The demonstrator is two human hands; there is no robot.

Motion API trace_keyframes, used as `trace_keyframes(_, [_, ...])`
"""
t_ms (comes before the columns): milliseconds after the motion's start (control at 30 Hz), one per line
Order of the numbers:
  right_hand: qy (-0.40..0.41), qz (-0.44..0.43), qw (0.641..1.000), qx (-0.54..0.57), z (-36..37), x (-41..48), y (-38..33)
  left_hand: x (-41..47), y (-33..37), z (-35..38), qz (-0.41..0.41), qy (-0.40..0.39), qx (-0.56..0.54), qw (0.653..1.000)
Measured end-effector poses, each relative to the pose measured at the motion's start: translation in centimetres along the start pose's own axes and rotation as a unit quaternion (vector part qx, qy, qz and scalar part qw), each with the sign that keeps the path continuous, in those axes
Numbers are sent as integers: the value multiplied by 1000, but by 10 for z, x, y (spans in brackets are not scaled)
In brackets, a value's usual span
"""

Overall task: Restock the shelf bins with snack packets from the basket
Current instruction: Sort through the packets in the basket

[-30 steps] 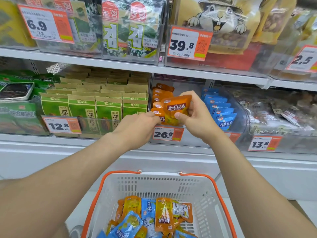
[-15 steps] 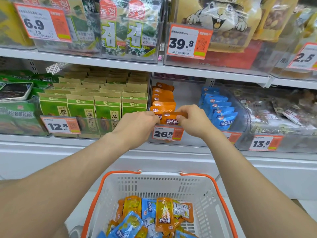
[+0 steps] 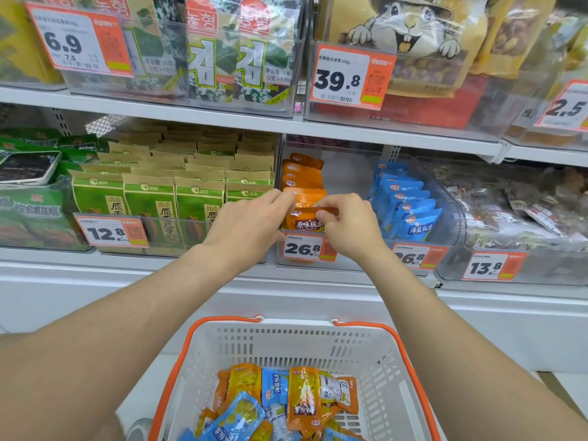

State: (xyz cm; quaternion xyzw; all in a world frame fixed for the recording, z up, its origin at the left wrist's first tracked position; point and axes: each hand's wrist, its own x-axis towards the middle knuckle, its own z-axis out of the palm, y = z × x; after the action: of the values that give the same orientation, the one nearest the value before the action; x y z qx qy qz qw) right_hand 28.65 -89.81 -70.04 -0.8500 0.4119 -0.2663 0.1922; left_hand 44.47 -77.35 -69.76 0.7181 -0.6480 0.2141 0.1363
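An orange snack packet (image 3: pixel 306 219) stands at the front of a row of orange packets (image 3: pixel 302 176) in a clear shelf bin (image 3: pixel 350 173). My right hand (image 3: pixel 348 226) pinches the packet's top right edge. My left hand (image 3: pixel 251 224) has its fingertips on the top left of the packet row, fingers fairly straight. Below, a white basket with orange rim (image 3: pixel 286 342) holds several orange and blue packets (image 3: pixel 286 402).
A row of blue packets (image 3: pixel 407 205) fills the right side of the same bin. Green seed bags (image 3: pixel 149 198) stand in the bin to the left. Price tags 26.8 (image 3: pixel 307 248), 12.8 and 13.8 hang on the bin fronts. A shelf above carries seaweed and nut bags.
The orange packet, held up in front of the bin a second ago, has been lowered into the front of the orange row. Both hands came down with it.
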Motion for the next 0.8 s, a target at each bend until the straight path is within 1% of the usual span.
trace_keyframes(100, [32,25,999,25,2,0,4,0,0,4,11,-2,13,1000])
trace_keyframes(167, [29,27,999,36,1,2,5,0,-1,6,17,4,18,1000])
trace_keyframes(233, [5,4,999,33,0,3,5,1,-2,9,17,7,18,1000])
trace_keyframes(367, [-89,-39,995,7,-5,6,2,1,-6,15,34,-1,28,999])
trace_keyframes(467, [-155,-8,988,15,-11,9,-2,2,-3,17,39,-13,21,999])
trace_keyframes(567, [-183,32,982,21,-14,13,-8,2,3,18,36,-19,17,999])
trace_keyframes(667, [-210,46,974,67,-17,15,-11,3,4,18,34,-17,29,999])
trace_keyframes(800, [-194,67,972,116,-11,17,-8,4,0,17,19,-8,23,1000])
